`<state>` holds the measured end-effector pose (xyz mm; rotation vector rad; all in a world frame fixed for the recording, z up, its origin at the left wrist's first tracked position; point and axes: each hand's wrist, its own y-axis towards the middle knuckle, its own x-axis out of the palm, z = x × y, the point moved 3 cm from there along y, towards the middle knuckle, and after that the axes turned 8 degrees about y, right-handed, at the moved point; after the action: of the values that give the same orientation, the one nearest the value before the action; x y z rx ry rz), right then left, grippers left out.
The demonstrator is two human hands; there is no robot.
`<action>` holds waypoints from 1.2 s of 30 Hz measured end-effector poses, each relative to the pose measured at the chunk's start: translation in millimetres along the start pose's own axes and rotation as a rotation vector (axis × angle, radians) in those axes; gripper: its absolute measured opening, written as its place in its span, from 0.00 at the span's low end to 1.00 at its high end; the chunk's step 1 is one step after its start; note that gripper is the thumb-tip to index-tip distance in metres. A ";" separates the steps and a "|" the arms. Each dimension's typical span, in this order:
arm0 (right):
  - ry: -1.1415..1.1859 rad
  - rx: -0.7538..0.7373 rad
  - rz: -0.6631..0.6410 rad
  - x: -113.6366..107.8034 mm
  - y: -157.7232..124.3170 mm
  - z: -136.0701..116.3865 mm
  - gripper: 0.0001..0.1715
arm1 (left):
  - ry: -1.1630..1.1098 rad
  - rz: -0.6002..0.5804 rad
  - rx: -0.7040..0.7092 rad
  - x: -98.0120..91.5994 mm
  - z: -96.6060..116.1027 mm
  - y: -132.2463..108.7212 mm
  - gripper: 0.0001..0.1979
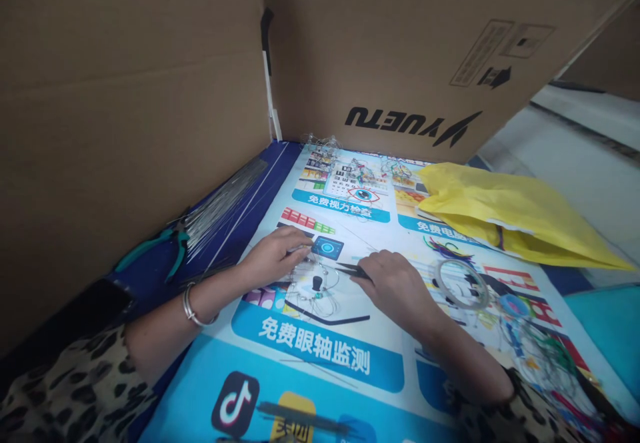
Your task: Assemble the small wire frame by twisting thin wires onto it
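Observation:
My left hand [274, 254] rests on the printed poster [320, 356], its fingers pinched on a thin clear wire piece [310, 290] that loops beside a small black bead. A silver bangle circles that wrist. My right hand [395, 286] is closed around dark pointed tweezers [353, 269], whose tips point left toward the wire piece. Both forearms wear leopard-print sleeves.
Teal-handled pliers [160, 246] and a bundle of straight metal wires [225, 200] lie at the left by the cardboard wall [125, 110]. A yellow plastic bag [510, 213], a roll of clear tape [463, 283], and tangled coloured wires [540, 356] lie at the right.

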<state>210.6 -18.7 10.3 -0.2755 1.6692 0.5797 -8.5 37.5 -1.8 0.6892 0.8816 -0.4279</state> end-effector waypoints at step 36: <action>0.179 -0.379 -0.261 7.7 -50.4 -127.4 0.04 | 0.118 0.141 -0.427 9.0 9.5 7.6 0.05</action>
<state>125.5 -126.1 3.2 -0.8286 1.6510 0.6864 6.5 35.7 -2.1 0.3809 0.9897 -0.0665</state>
